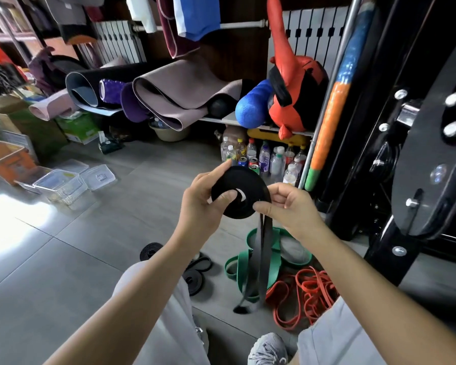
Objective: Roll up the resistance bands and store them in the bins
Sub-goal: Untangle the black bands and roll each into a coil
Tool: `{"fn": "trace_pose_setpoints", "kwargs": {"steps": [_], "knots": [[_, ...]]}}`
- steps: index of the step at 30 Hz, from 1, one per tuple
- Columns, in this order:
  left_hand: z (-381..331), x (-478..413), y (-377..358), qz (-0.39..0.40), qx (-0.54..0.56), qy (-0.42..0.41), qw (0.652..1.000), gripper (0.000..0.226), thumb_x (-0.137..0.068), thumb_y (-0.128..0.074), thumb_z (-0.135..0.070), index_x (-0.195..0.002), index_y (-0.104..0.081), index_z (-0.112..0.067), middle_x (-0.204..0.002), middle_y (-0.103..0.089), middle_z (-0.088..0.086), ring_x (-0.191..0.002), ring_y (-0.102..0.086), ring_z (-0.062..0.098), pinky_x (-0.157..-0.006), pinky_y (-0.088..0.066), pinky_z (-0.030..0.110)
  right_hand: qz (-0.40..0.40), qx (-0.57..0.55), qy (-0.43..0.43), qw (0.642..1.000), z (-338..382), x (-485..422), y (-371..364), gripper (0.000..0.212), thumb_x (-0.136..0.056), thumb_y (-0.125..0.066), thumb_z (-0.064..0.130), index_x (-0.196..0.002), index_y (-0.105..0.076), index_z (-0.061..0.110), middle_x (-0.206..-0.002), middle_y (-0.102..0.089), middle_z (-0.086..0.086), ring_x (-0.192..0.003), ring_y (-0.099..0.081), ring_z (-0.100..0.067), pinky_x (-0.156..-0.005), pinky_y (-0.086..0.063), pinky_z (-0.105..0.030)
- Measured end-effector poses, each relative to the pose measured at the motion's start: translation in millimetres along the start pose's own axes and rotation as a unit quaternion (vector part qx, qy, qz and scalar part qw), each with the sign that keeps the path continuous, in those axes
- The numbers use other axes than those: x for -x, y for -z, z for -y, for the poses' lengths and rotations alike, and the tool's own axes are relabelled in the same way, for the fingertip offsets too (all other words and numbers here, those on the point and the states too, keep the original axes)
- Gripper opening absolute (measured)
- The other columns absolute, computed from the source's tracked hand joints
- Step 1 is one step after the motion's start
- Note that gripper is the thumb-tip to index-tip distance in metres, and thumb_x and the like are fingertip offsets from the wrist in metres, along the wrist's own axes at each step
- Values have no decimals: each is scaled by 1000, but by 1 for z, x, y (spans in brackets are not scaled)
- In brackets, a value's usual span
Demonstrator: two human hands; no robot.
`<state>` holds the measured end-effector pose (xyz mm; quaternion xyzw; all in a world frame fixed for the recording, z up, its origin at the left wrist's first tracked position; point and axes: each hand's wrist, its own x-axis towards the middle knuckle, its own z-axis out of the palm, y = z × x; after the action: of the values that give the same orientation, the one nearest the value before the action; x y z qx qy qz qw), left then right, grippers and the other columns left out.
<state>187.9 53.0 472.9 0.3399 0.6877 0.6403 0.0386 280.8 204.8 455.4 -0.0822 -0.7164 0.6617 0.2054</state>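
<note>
A black resistance band (241,187) is wound into a thick coil held up in front of me. My left hand (204,204) grips the coil's left side, thumb near its centre hole. My right hand (291,206) pinches the coil's lower right edge, where the loose tail (261,259) hangs down to the floor. A green band (248,264) and an orange band (308,291) lie tangled on the floor below. Rolled black bands (195,279) rest on the floor by my left knee. Clear plastic bins (61,184) stand on the floor at the left.
Loose bin lids (98,176) lie beside the bins. Rolled mats (169,93) and a blue foam roller (253,104) fill a low shelf ahead. Several bottles (263,159) stand under it. A black weight machine (419,154) rises at the right. My grey shoe (267,350) is at the bottom.
</note>
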Motion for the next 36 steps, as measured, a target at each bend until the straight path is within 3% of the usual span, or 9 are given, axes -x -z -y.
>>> {"fn": "trace_pose_setpoints", "kwargs": {"steps": [5,9,12,15,18,23,28,31,36], "knots": [[7,10,-13,-23,123,57,990,49,-75,-66,-11,-108,-62,-47,-118,-63,-2,-105,-63,16,-89,-51,53,2,-28,9,1000,3,4,-3,26,-76,-69,-4,-91,-66,17,-79,-74,9,-79,-70,-7,-71,-53,-18],[11,6,-4,41,-106,-64,992,47,-75,-67,-31,-116,-46,-41,-121,-47,-13,-113,-51,13,-95,-49,44,19,68,19,997,3,6,2,29,-78,-71,-2,-86,-67,26,-74,-73,12,-75,-70,-5,-73,-55,-23],[10,0,9,164,-338,-200,905,72,-76,-72,-31,-136,-33,-35,-136,-37,-2,-126,-39,22,-96,-43,40,42,125,-17,991,-2,5,7,31,-76,-75,5,-85,-66,33,-83,-74,7,-83,-70,-9,-85,-56,-39],[6,-2,10,228,-480,-284,798,70,-78,-72,-17,-137,-39,-34,-125,-51,4,-105,-56,28,-72,-57,41,72,143,-25,987,-4,6,5,31,-75,-75,6,-86,-68,34,-88,-74,6,-88,-70,-8,-88,-55,-41],[4,-6,12,231,-444,-261,825,53,-80,-63,-14,-130,-53,-30,-106,-58,4,-86,-62,27,-62,-55,36,65,144,-19,987,-2,7,2,36,-73,-77,8,-80,-70,43,-84,-75,5,-87,-70,-11,-86,-55,-42],[3,-6,15,155,-356,-188,902,49,-83,-64,-10,-128,-57,-28,-106,-56,-2,-90,-58,18,-74,-46,26,61,123,-46,990,-7,4,9,33,-71,-79,7,-86,-69,34,-87,-75,3,-86,-71,-12,-86,-56,-40],[6,-7,13,79,-269,-148,949,51,-82,-66,-10,-128,-56,-28,-100,-50,-11,-87,-48,-2,-78,-40,13,35,89,-41,995,-11,2,11,31,-70,-77,-1,-95,-70,18,-88,-73,2,-79,-68,-1,-78,-53,-20],[6,-5,9,36,-203,-104,973,53,-82,-68,-6,-126,-56,-32,-95,-52,-16,-87,-49,-8,-80,-36,5,5,85,-8,996,-8,0,9,36,-71,-77,2,-89,-68,32,-82,-73,14,-84,-69,-4,-83,-54,-24],[7,3,-3,-31,-77,-5,997,58,-76,-70,-16,-110,-54,-61,-103,-63,-10,-100,-61,12,-92,-49,34,-11,14,19,1000,-2,0,5,29,-72,-73,-2,-88,-68,22,-80,-74,11,-81,-70,-7,-77,-54,-20]]}}
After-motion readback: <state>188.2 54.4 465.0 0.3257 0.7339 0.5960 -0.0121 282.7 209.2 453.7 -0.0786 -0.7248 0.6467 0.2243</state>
